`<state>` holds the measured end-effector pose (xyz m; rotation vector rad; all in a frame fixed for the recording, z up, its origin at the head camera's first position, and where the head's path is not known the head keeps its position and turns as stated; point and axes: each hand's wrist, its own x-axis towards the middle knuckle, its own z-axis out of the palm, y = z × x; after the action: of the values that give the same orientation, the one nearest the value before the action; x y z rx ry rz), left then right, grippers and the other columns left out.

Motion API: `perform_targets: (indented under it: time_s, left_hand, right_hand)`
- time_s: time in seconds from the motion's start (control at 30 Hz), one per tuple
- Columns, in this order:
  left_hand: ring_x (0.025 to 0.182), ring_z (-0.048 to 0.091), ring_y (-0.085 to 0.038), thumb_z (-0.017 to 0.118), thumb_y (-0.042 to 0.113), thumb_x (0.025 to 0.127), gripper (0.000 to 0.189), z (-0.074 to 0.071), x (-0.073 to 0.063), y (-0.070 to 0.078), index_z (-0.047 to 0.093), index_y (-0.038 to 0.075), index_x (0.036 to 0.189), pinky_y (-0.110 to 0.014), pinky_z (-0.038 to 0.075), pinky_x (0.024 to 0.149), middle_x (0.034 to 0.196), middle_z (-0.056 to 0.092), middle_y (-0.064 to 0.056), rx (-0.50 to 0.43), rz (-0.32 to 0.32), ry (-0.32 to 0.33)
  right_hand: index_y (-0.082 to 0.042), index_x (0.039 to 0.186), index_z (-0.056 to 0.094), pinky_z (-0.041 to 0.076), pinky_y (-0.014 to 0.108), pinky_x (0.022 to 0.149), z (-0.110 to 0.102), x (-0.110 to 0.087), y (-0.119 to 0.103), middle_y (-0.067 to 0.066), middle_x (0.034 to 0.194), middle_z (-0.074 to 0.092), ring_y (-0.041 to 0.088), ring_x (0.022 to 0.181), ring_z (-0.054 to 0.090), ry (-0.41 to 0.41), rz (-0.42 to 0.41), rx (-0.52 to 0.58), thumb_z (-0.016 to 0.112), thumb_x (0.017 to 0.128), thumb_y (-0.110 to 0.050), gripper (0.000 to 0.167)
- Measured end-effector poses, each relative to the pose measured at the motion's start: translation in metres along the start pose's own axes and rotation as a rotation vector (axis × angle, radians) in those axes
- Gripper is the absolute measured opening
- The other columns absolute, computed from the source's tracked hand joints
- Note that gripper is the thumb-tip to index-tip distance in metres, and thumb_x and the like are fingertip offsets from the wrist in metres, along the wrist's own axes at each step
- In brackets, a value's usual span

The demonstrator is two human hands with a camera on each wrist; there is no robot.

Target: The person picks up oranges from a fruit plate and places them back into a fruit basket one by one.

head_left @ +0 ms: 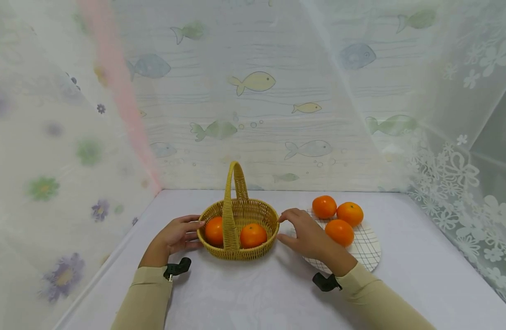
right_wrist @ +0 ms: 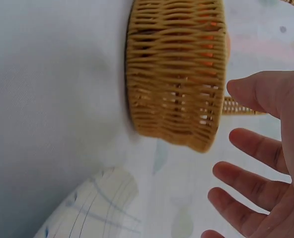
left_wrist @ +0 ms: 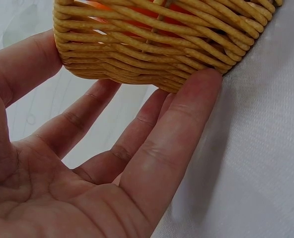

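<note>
A yellow wicker basket (head_left: 236, 253) with an arched handle (head_left: 229, 201) stands on the table. In it lie two oranges, one on the left (head_left: 214, 231) and one on the right (head_left: 253, 236). My left hand (head_left: 179, 236) is at the basket's left end, its extended fingers (left_wrist: 162, 153) touching the woven wall. On the other side, my right hand (head_left: 304, 233) is by the right rim with fingers spread and nothing in its grasp. The right wrist view shows its fingertips (right_wrist: 241, 89) beside the basket's upper edge.
Right of the basket, a round white plate (head_left: 370, 252) with a dark grid pattern holds three oranges (head_left: 339, 233), partly behind my right forearm. White cloth covers the table (head_left: 236, 298). Curtains printed with fish (head_left: 253, 82) and flowers rise at the back and sides.
</note>
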<state>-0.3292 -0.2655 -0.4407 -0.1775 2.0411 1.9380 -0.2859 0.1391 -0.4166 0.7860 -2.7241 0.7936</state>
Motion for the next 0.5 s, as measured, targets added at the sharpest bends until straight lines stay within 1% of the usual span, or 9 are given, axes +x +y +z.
perform_targets:
  time_s: [0.17, 0.27, 0.4, 0.5]
  left_hand:
    - [0.106, 0.071, -0.025, 0.072, 0.030, 0.099, 0.068, -0.001, 0.001, -0.001, 0.041, 0.005, 0.154, -0.052, 0.061, 0.092, 0.140, 0.059, -0.019, -0.002, -0.001, -0.002]
    - [0.105, 0.071, -0.025, 0.073, 0.030, 0.098, 0.068, -0.002, 0.002, -0.002, 0.042, 0.005, 0.154, -0.051, 0.061, 0.092, 0.139, 0.059, -0.019, -0.007, -0.002, -0.002]
    - [0.105, 0.072, -0.024, 0.073, 0.029, 0.098, 0.068, -0.002, 0.002, -0.001, 0.042, 0.006, 0.154, -0.051, 0.061, 0.092, 0.139, 0.060, -0.018, -0.014, -0.001, -0.001]
    - [0.105, 0.072, -0.025, 0.073, 0.029, 0.098, 0.068, -0.002, 0.002, -0.001, 0.042, 0.006, 0.154, -0.052, 0.061, 0.092, 0.139, 0.060, -0.018, -0.013, -0.004, -0.002]
  right_hand:
    - [-0.021, 0.122, 0.064, 0.047, 0.052, 0.112, -0.006, -0.010, 0.011, 0.000, 0.137, 0.061, 0.026, 0.131, 0.053, 0.017, 0.017, -0.048, 0.079, 0.092, -0.035, 0.037]
    - [-0.020, 0.120, 0.065, 0.047, 0.053, 0.112, -0.010, -0.015, 0.017, 0.003, 0.138, 0.062, 0.028, 0.132, 0.052, 0.042, 0.015, -0.064, 0.081, 0.090, -0.032, 0.036]
    - [-0.017, 0.119, 0.066, 0.047, 0.056, 0.111, -0.019, -0.022, 0.024, 0.006, 0.138, 0.062, 0.032, 0.132, 0.051, 0.074, 0.032, -0.084, 0.082, 0.089, -0.029, 0.036]
    - [-0.016, 0.119, 0.067, 0.047, 0.057, 0.111, -0.025, -0.028, 0.031, 0.007, 0.138, 0.062, 0.032, 0.131, 0.052, 0.102, 0.044, -0.128, 0.082, 0.088, -0.028, 0.037]
